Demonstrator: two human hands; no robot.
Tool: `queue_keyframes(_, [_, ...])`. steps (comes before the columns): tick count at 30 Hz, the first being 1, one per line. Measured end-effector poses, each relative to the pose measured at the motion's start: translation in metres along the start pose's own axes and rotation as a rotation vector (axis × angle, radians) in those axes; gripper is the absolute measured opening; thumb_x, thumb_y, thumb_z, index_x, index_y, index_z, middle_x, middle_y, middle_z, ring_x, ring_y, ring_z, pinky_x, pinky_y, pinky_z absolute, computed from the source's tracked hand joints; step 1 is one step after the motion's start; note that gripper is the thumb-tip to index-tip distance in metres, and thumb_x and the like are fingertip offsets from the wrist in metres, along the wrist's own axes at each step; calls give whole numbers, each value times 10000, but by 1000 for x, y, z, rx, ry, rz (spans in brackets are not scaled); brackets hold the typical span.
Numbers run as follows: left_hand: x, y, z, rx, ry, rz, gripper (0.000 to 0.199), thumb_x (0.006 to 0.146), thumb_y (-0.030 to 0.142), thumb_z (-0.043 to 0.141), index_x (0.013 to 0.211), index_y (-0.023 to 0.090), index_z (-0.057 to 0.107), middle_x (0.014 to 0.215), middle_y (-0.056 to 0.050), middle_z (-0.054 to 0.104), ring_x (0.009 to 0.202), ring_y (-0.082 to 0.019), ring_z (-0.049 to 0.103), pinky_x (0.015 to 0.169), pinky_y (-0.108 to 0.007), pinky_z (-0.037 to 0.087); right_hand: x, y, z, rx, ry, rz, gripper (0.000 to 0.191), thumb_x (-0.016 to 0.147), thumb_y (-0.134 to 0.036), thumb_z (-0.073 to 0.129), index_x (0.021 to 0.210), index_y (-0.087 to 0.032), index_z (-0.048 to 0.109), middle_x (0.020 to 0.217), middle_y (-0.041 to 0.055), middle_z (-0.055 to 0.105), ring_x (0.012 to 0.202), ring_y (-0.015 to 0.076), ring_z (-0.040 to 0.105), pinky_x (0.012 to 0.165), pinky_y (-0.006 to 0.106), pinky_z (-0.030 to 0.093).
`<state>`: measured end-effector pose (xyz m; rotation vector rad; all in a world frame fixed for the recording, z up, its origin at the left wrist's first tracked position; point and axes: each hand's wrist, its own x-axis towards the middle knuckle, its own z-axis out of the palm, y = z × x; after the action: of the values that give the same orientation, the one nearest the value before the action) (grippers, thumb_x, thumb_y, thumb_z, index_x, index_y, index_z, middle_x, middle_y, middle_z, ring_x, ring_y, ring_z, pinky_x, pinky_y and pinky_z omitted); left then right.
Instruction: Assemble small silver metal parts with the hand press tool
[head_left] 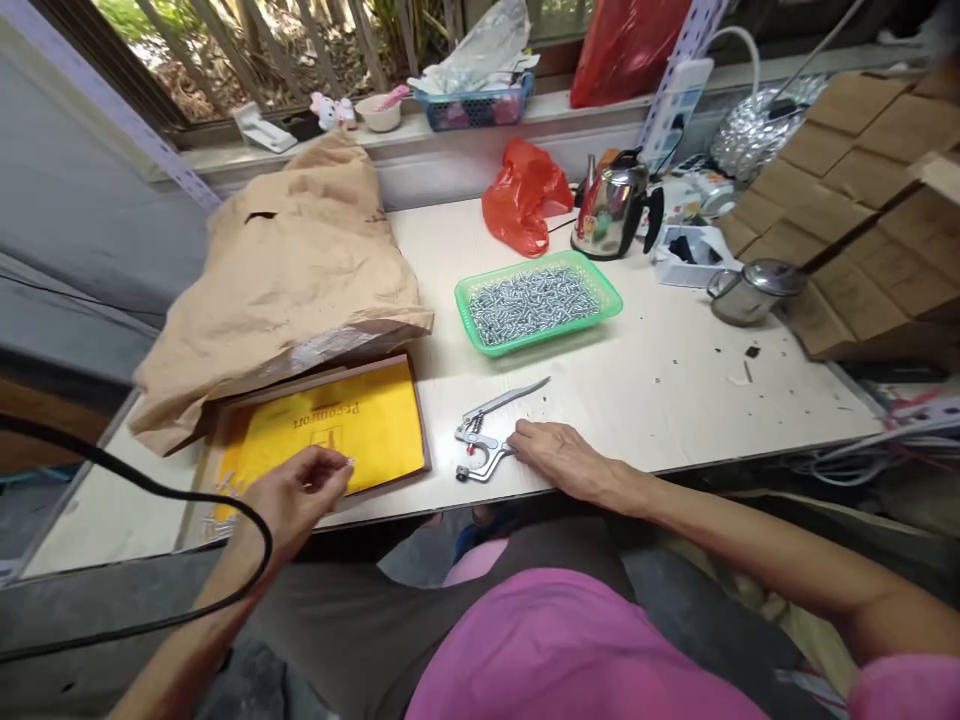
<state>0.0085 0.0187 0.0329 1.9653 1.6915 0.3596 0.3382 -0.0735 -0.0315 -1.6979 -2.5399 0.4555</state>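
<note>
My right hand (559,458) rests at the table's front edge with its fingers closed over one handle of the grey snap pliers (489,452). The pliers lie with jaws apart, their other handle spread away, a small red part in the jaw. My left hand (304,490) is in a pinch above the yellow bag (330,425), which has printed lettering and lies in a shallow box. A tiny pale bit shows at the left fingertips, too small to name. Several small silvery pieces (217,525) lie at the box's near left corner.
Beyond the pliers stands a green basket (487,348) full of small metal pieces. A large brown paper sack (300,260) covers the back left. Behind are a red plastic bag (525,200), a steel kettle (611,210) and a lidded cup (754,292). A black cable (180,492) crosses near my left forearm.
</note>
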Motion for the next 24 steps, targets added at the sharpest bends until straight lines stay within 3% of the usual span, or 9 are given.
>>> queue_keyframes(4, [-19, 64, 51, -269, -143, 37, 213, 656, 408, 641, 698, 201, 607, 682, -1, 622, 585, -137, 570, 518, -222, 447, -1, 4, 0, -35, 16, -30, 164, 946, -150, 406, 980, -175, 565, 957, 62, 564, 780, 158, 511, 661, 293, 318])
queue_keyframes(7, [-23, 88, 79, -440, -277, -53, 227, 650, 394, 665, 692, 187, 579, 584, 33, 548, 481, -101, 505, 440, -203, 397, -5, 11, -3, -50, 47, -26, 173, 962, -180, 407, 984, -185, 578, 945, 57, 564, 803, 158, 505, 683, 293, 304])
queue_keyframes(13, [-20, 100, 101, -683, -385, -217, 414, 629, 393, 748, 931, 144, 612, 559, 53, 570, 434, -79, 495, 442, -192, 394, -15, 40, -8, -97, 88, 15, 199, 981, -240, 426, 950, -195, 617, 952, 56, 572, 858, 168, 496, 708, 298, 293])
queue_keyframes(19, [-19, 108, 125, -857, -398, -366, 450, 557, 418, 816, 838, 116, 637, 573, -2, 637, 455, -82, 536, 477, -197, 430, -18, 46, -10, -93, 117, 26, 181, 976, -229, 445, 964, -192, 622, 971, 54, 579, 868, 171, 490, 724, 303, 295])
queue_keyframes(24, [-21, 109, 141, -829, -373, -417, 439, 527, 434, 836, 773, 113, 664, 499, 50, 554, 384, -38, 416, 403, -181, 355, -20, 40, -14, -86, 98, 71, 177, 966, -194, 453, 996, -187, 628, 996, 63, 573, 884, 177, 485, 712, 304, 296])
